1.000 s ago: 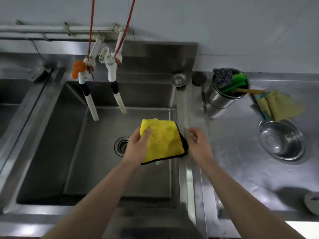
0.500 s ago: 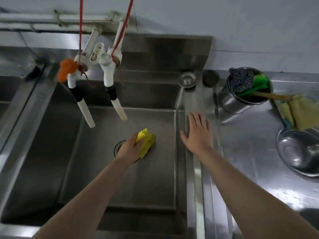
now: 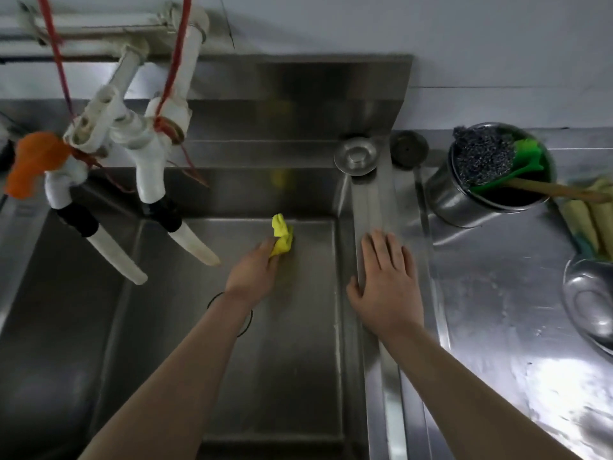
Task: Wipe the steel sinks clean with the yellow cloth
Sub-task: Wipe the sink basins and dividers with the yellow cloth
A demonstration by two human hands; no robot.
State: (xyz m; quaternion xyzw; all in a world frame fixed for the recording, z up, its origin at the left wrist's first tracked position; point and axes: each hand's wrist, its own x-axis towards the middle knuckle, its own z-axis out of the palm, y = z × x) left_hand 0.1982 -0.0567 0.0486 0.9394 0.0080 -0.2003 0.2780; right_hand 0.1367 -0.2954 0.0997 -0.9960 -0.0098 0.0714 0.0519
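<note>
Wiping sink (image 3: pixel 99 327) floor | left hand (image 3: pixel 252 273) grips bunched yellow cloth (image 3: pixel 282 235), now pushed past the drain toward the back wall | right hand (image 3: pixel 386 287) flat, fingers straight, on rim | wiping just begun

Pale grey wall (image 3: pixel 398 24) across the top of the frame, white pipes (image 3: pixel 99 23) upper left, and bright glare on the steel table (image 3: pixel 491 293) lower right.

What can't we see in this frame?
Head view only:
- drain: mostly under the left forearm.
- cloth: partly inside the left hand.
- bowl: cut by the right edge.
- sink front wall: below the frame.
- rim under the right hand.
</note>
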